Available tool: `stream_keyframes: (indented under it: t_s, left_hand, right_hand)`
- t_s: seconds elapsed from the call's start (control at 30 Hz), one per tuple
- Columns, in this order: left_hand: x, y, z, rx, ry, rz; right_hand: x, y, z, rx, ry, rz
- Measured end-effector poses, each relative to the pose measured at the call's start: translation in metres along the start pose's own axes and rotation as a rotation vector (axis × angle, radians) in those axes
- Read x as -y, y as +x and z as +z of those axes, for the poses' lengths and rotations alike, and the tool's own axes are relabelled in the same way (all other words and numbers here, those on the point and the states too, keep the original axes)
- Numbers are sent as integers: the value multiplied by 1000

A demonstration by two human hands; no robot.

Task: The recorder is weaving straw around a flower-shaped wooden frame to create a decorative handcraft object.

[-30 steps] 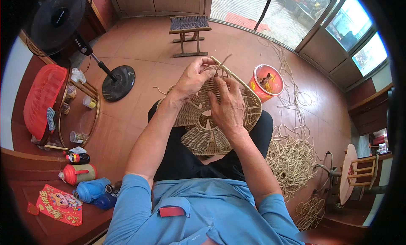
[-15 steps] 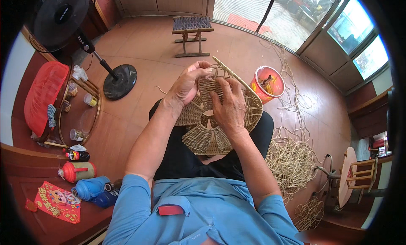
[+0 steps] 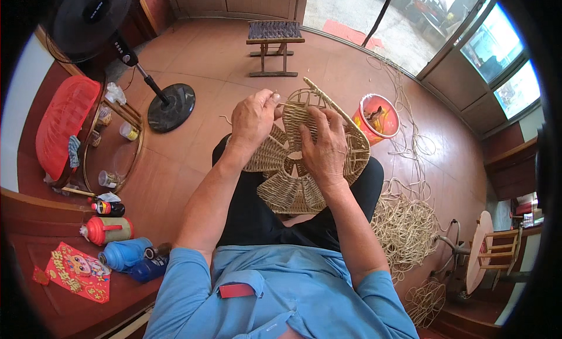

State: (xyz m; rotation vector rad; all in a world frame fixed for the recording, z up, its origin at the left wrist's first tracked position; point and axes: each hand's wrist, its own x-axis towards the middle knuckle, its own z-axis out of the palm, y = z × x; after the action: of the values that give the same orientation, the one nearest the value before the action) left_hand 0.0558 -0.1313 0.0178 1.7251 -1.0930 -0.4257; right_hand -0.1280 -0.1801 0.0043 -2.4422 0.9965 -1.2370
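While the woven panel (image 3: 276, 190) rests on the person's lap (image 3: 243, 219), the left hand (image 3: 253, 119) has drawn away leftward from its far edge, thumb and finger pinched on what looks like a cord (image 3: 283, 104), so I judge a strand has just been pulled snug; the right hand (image 3: 326, 149) lies on the weave, thumb and fingers apart. Straw-coloured petals fan round the panel's central hole, with openwork at the far edge. Right of the panel lies a rope heap (image 3: 404, 231), and past its far right side stands a red bucket (image 3: 364, 128).
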Motion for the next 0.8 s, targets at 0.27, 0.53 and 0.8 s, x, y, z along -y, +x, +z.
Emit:
stream_keyframes:
  t_s: [0.27,0.53,0.8]
  left_hand:
    - [5,2,-10,-70,144,-2]
    - [-2,10,-11,100,-140,-260]
    - [-2,10,-11,74,-135,-257]
  right_hand:
    - [5,4,-4,42,-45,-40]
    - [15,20,2,-79,-58,-73]
    - [20,42,38,-92,-93,-50]
